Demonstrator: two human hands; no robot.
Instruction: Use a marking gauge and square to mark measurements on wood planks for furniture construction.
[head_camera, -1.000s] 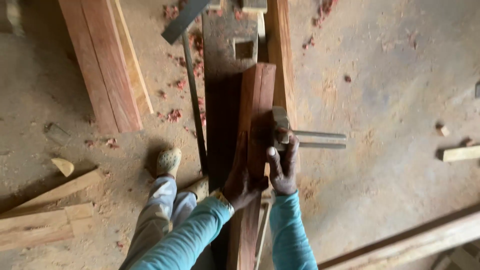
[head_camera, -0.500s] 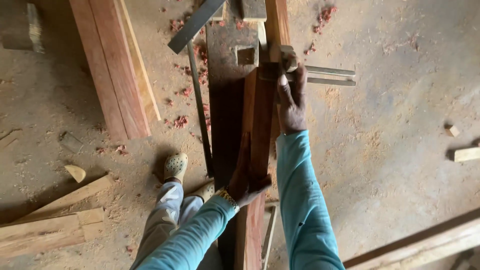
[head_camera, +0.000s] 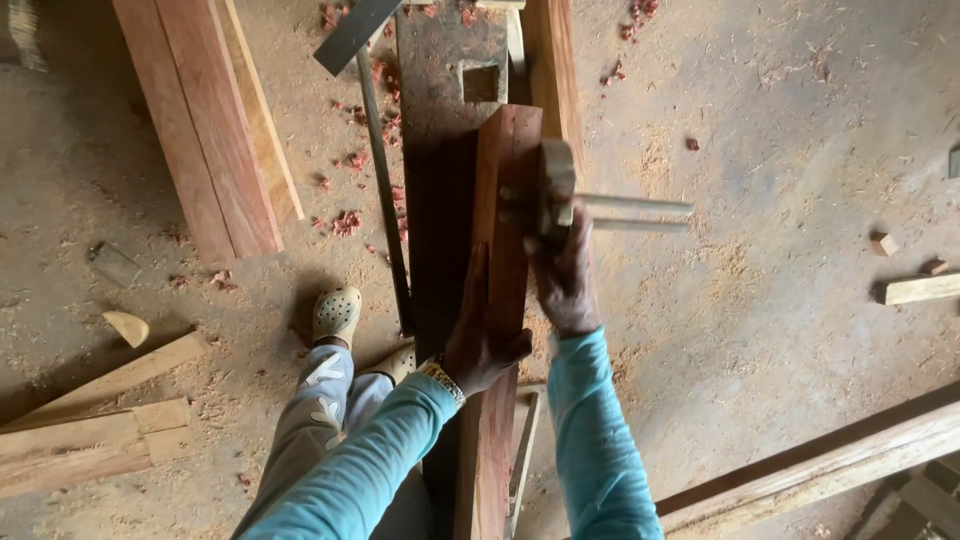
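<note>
- Our left hand (head_camera: 480, 345) grips the near part of a reddish plank (head_camera: 505, 250), fingers wrapped over its left edge and thumb on the right edge.
- The plank stands on edge along a dark counter (head_camera: 440, 150), running from near to far, its far end just short of a square hole (head_camera: 480, 82) in the counter.
- Our right hand (head_camera: 565, 275) is closed around a marking gauge (head_camera: 556, 190), pressing its block against the plank's right face.
- The gauge's two pale stems (head_camera: 640, 212) stick out to the right, level above the floor.
- A metal square (head_camera: 375, 120) lies left of the counter, its long blade running near to far.
- Red planks (head_camera: 200, 120) lie on the floor (head_camera: 780, 200) at far left, with red shavings (head_camera: 350, 220) scattered between them and the counter.
- Our foot in a pale clog (head_camera: 337, 317) stands just left of the counter.
</note>
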